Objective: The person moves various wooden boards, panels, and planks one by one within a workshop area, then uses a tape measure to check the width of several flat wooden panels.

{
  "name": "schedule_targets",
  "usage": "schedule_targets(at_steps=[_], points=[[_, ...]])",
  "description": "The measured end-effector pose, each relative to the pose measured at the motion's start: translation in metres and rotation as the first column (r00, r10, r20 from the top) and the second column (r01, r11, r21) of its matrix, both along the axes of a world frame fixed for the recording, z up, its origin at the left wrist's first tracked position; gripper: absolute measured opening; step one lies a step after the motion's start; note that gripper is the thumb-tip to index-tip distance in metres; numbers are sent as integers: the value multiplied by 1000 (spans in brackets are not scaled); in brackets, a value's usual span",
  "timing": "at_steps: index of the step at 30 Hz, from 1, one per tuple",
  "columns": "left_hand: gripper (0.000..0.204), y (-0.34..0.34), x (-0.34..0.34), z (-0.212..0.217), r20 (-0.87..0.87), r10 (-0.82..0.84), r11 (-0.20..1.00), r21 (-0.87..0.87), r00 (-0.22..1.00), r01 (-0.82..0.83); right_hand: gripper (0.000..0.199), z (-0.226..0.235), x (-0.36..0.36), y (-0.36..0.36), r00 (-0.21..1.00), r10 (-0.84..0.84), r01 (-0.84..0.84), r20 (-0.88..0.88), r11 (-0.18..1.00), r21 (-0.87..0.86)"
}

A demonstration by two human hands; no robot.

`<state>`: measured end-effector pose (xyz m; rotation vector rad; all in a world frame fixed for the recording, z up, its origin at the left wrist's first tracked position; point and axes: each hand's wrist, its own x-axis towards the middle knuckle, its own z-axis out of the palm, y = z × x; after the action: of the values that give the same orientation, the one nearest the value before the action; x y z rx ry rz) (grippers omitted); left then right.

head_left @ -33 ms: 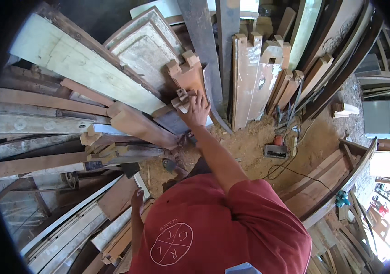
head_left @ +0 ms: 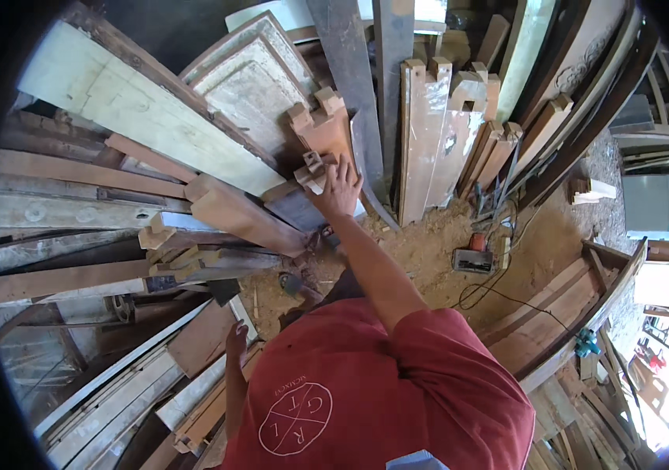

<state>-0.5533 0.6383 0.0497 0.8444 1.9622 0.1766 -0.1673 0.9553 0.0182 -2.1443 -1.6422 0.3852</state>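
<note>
My right hand reaches forward, its fingers wrapped over the top of a notched wooden block. Just beyond it leans a reddish-brown board with squared tenons cut in its upper end. Dark wood lies just under the block, to the left of my wrist. Low on the left, my left hand hangs beside my body, near a flat brown board. Its fingers look loosely apart, and nothing shows in them.
Long planks and carved boards lean all around. Right of me, a grey power tool with a red part rests on the sawdust-covered floor. A dark cable crosses to a wooden trough-like frame.
</note>
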Motion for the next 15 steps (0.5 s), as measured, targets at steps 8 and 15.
schedule_targets(at_steps=[8, 15], points=[[40, -27, 4, -20, 40, 55, 998, -17, 998, -54, 48, -17, 24, 36, 909, -292, 308, -298, 951, 9], [41, -109, -19, -45, 91, -42, 996, -72, 995, 49, 42, -21, 91, 89, 975, -77, 111, -208, 981, 158]])
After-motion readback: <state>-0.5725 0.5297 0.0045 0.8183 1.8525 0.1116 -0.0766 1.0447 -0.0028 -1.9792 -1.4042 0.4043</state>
